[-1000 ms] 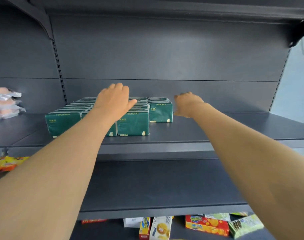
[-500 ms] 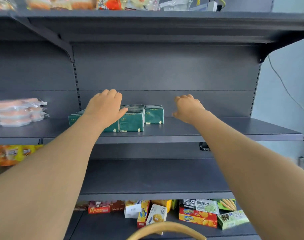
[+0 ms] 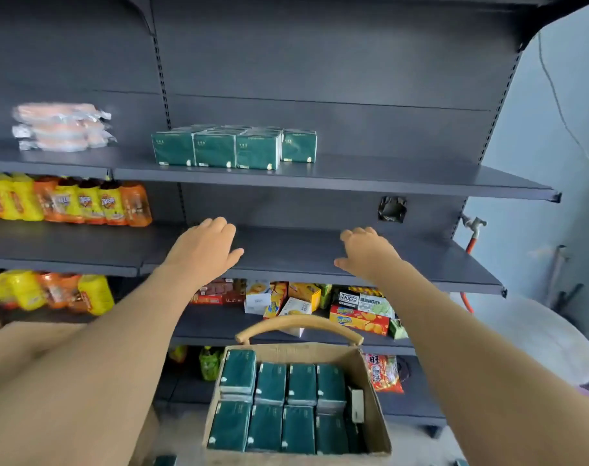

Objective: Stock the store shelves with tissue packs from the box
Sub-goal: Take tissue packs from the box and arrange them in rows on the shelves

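Head view: caught the left hand [image 3: 202, 250] palm down over the middle shelf [image 3: 286, 247], grip spread, fingers straight, holding nothing. Caught the right hand [image 3: 367, 253] over the same shelf, well apart from the left, grip loosely curled with thumb out, pinching nothing either. Could not tell contact with the shelf board from hovering. Judged both to be between loads, with no pack in either and the box [image 3: 375, 428] standing below, between the forearms, within easy reach down. Found the task's tissue packs in two places. Counted four green fronts among the shelved packs [image 3: 232, 149] on the upper shelf [image 3: 404, 181]: three flush in a line, the fourth just beside them and set a little back. Saw rows running behind those fronts, depth not countable. Took them as squared up toward the left end to leave room on the right for more. Counted eight boxed packs [image 3: 269, 398] on top in the box, two rows of four, lying flat, with further layers under them, number hidden. Noted one curved wooden bar [image 3: 299, 322] just behind the box and three stacked clear packets [image 3: 61, 126] at upper left, blurred. Reckoned a good deal yet to move from box to shelf
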Demonstrator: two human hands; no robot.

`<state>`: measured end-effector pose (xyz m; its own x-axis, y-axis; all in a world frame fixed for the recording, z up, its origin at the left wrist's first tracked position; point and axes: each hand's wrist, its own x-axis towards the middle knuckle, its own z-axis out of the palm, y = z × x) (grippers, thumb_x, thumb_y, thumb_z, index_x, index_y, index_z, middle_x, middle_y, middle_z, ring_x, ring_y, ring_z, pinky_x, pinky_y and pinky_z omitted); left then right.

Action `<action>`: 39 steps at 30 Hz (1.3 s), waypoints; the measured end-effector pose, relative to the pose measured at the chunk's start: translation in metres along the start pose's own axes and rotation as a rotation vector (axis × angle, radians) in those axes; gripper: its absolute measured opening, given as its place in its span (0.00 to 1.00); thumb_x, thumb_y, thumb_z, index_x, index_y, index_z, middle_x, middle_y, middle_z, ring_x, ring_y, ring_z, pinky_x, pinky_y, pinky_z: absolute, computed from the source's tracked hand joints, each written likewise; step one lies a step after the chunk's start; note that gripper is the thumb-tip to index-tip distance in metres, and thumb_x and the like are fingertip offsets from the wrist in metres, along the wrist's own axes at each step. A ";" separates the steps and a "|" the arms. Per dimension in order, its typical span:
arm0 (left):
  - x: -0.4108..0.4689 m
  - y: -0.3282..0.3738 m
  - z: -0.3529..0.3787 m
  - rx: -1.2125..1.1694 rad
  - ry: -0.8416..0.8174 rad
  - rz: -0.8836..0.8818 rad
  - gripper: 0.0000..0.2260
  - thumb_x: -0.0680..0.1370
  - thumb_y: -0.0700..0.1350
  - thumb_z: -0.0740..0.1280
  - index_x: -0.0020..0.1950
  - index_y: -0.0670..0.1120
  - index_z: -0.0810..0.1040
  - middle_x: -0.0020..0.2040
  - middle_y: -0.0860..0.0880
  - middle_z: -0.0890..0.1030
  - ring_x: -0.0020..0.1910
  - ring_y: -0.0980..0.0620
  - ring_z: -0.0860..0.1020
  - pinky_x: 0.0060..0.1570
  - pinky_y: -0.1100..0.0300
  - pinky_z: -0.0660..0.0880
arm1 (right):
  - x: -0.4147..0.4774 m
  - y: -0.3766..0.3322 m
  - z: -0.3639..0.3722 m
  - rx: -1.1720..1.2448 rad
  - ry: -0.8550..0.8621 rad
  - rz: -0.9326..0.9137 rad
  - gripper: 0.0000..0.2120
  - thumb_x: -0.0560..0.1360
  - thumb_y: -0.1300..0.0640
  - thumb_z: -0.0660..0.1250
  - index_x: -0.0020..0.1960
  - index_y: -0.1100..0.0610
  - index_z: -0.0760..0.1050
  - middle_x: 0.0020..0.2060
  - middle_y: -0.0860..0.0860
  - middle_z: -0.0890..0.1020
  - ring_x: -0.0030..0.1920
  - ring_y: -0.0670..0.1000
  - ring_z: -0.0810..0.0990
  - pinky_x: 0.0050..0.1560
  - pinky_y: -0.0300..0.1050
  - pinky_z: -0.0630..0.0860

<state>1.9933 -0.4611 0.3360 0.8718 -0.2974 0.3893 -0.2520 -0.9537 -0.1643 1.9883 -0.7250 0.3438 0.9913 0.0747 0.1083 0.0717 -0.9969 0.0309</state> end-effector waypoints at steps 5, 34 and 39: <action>-0.033 0.005 0.076 -0.053 -0.221 0.019 0.20 0.80 0.55 0.58 0.66 0.43 0.69 0.63 0.46 0.72 0.63 0.48 0.70 0.56 0.55 0.71 | -0.015 -0.009 0.089 0.021 -0.220 0.011 0.24 0.78 0.50 0.62 0.69 0.60 0.64 0.64 0.57 0.71 0.66 0.58 0.66 0.61 0.52 0.69; -0.041 -0.014 0.433 -0.306 -0.868 0.419 0.20 0.81 0.52 0.60 0.70 0.44 0.66 0.70 0.48 0.66 0.69 0.49 0.64 0.64 0.55 0.66 | -0.028 -0.084 0.432 0.377 -0.855 0.531 0.25 0.74 0.49 0.67 0.67 0.58 0.68 0.59 0.56 0.77 0.61 0.56 0.72 0.56 0.47 0.73; -0.010 -0.003 0.469 -0.215 -0.863 0.570 0.29 0.77 0.50 0.67 0.74 0.44 0.60 0.76 0.48 0.57 0.76 0.48 0.54 0.71 0.50 0.60 | -0.027 -0.087 0.455 0.396 -0.776 0.541 0.24 0.76 0.49 0.66 0.68 0.58 0.67 0.59 0.56 0.77 0.62 0.56 0.71 0.55 0.46 0.72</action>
<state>2.1826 -0.4343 -0.0924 0.5828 -0.6516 -0.4856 -0.7137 -0.6962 0.0776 2.0056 -0.6508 -0.1139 0.6893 -0.2825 -0.6671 -0.5148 -0.8389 -0.1767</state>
